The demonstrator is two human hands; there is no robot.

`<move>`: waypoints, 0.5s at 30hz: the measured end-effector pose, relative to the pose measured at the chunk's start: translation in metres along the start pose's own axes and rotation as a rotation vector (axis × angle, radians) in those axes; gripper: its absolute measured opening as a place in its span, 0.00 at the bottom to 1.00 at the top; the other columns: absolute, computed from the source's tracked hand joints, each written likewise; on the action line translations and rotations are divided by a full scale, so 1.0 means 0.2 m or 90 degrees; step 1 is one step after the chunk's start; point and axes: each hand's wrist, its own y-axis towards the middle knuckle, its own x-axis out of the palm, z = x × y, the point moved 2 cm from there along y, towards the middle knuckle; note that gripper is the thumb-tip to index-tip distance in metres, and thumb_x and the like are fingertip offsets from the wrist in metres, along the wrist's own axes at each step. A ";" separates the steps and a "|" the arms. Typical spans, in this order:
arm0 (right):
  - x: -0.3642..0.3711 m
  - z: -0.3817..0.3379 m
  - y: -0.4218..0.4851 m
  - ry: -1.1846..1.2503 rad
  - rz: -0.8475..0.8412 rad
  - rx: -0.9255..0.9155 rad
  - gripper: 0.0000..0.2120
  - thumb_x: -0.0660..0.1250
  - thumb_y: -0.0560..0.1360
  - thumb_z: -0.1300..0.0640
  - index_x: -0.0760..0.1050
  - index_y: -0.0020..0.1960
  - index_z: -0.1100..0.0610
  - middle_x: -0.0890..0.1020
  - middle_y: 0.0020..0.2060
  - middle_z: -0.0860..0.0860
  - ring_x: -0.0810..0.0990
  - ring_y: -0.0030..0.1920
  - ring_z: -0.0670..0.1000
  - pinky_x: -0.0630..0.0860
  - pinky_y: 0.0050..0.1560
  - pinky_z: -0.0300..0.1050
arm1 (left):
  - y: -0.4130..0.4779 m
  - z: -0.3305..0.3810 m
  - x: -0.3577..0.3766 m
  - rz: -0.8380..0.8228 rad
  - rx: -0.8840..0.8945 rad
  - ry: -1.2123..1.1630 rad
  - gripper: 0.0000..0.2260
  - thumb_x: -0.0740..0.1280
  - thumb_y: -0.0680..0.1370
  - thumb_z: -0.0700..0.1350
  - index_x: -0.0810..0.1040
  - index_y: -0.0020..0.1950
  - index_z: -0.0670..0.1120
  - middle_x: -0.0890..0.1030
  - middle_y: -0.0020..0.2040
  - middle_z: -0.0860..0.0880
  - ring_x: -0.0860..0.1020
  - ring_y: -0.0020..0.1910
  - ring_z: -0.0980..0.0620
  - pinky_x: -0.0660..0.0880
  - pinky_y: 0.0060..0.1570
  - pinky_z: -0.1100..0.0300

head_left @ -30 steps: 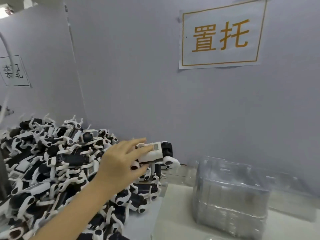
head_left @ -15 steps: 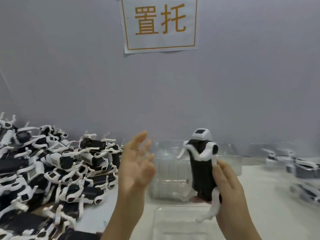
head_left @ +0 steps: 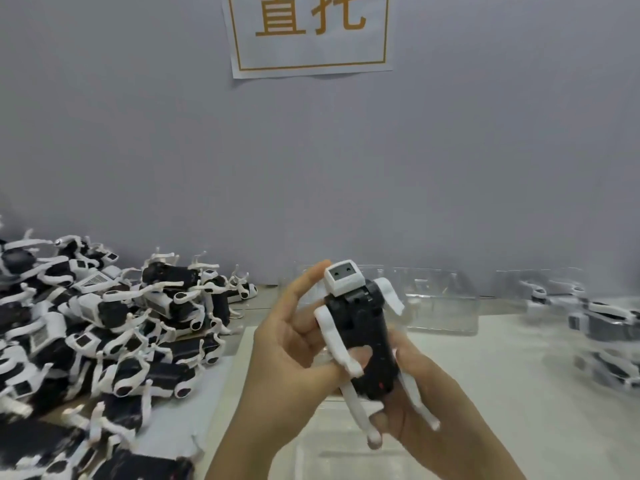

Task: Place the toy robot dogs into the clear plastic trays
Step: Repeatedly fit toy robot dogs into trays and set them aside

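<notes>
**One head-worn view, facing the grey wall**

The wide-angle camera is sitting on the person's head, looking forward and slightly down across the table at the grey wall. It is framing the left hand and right hand close in at bottom centre, both holding a toy robot dog. The top edge is cutting off the wall sign, and the pile of dogs is running out at the left edge.
</notes>
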 end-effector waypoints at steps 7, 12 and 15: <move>-0.05 -0.04 -0.09 -0.287 0.122 -0.152 0.25 0.76 0.67 0.61 0.79 0.61 0.45 0.83 0.47 0.60 0.83 0.45 0.61 0.80 0.34 0.52 | -0.01 0.05 0.02 -0.051 0.095 0.046 0.29 0.76 0.67 0.38 0.75 0.62 0.62 0.84 0.55 0.48 0.83 0.53 0.46 0.80 0.48 0.57; -0.03 -0.05 -0.09 -0.285 0.175 -0.196 0.24 0.79 0.63 0.63 0.82 0.55 0.45 0.83 0.40 0.58 0.82 0.32 0.54 0.78 0.27 0.48 | -0.01 0.02 -0.01 -0.101 0.057 0.062 0.33 0.77 0.69 0.38 0.71 0.67 0.62 0.82 0.58 0.47 0.82 0.56 0.46 0.79 0.52 0.56; 0.00 -0.04 -0.09 -0.280 0.146 -0.161 0.25 0.82 0.60 0.54 0.82 0.55 0.43 0.84 0.42 0.57 0.79 0.27 0.49 0.74 0.22 0.44 | -0.01 -0.02 0.00 -0.113 0.009 0.109 0.32 0.79 0.67 0.44 0.72 0.65 0.65 0.83 0.58 0.52 0.81 0.58 0.49 0.78 0.58 0.54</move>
